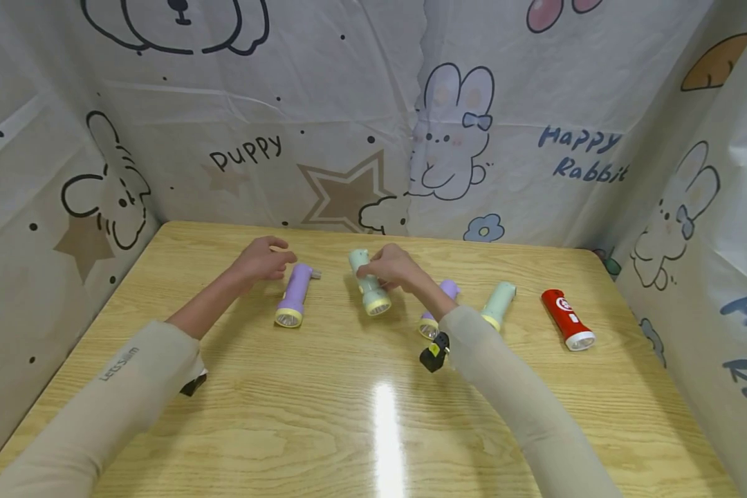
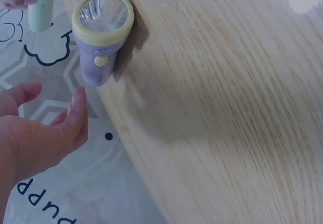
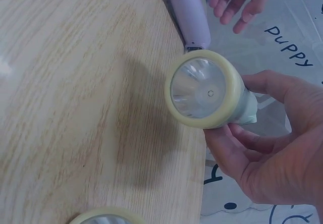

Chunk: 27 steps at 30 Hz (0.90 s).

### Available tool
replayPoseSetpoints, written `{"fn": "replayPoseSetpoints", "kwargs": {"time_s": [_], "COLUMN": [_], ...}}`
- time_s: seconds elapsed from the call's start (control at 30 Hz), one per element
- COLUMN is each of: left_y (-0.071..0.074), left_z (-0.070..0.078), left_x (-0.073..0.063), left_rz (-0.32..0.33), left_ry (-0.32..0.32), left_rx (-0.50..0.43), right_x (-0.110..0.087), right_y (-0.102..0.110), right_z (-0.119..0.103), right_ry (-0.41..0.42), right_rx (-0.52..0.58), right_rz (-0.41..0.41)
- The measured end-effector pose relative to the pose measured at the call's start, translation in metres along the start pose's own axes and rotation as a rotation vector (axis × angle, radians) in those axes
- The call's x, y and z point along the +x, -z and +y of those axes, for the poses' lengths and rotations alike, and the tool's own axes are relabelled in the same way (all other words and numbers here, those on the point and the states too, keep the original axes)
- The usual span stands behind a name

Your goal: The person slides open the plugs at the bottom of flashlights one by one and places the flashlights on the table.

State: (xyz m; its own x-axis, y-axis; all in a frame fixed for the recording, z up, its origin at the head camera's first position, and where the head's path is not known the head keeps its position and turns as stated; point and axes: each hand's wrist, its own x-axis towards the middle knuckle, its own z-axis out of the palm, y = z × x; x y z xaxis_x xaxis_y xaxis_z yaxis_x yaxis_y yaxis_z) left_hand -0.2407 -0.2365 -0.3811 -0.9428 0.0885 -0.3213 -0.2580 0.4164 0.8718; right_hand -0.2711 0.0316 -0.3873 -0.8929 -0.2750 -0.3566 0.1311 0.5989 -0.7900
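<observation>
My right hand (image 1: 395,266) grips a mint green flashlight (image 1: 371,287) by its body, its thumb and fingers on opposite sides. In the right wrist view the yellow-rimmed lens (image 3: 199,90) of this flashlight faces the camera, with a shadow on the wood beside it. My left hand (image 1: 261,261) hovers beside a purple flashlight (image 1: 296,289), fingers loosely bent and holding nothing. That flashlight lies with its yellow-rimmed head toward me, and a small metallic piece (image 1: 315,274) sticks out at its tail. The left wrist view shows a yellow switch (image 2: 101,60) on its body.
Right of the held flashlight lie a second purple flashlight (image 1: 449,288) and another mint green flashlight (image 1: 501,299), both partly hidden by my right arm. A red flashlight (image 1: 563,315) with a white head lies farther right. Printed curtains (image 1: 274,200) surround the wooden table (image 1: 286,415).
</observation>
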Motion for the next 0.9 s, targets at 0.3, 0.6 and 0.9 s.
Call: {"fn": "replayPoseSetpoints", "kwargs": {"time_s": [0.3, 0.6, 0.9], "left_y": [-0.004, -0.013, -0.021], "left_z": [0.006, 0.015, 0.017], "left_x": [0.0, -0.001, 0.003], "left_rz": [0.058, 0.072, 0.092], "left_ry": [-0.044, -0.087, -0.104], "left_rx": [-0.009, -0.02, -0.018], "right_x": [-0.002, -0.003, -0.005], "right_y": [0.0, -0.003, -0.004], "right_z": [-0.004, -0.01, -0.014], "right_ry": [0.033, 0.078, 0.107], "right_rx": [0.044, 0.074, 0.075], "right_rz": [0.02, 0.035, 0.065]}}
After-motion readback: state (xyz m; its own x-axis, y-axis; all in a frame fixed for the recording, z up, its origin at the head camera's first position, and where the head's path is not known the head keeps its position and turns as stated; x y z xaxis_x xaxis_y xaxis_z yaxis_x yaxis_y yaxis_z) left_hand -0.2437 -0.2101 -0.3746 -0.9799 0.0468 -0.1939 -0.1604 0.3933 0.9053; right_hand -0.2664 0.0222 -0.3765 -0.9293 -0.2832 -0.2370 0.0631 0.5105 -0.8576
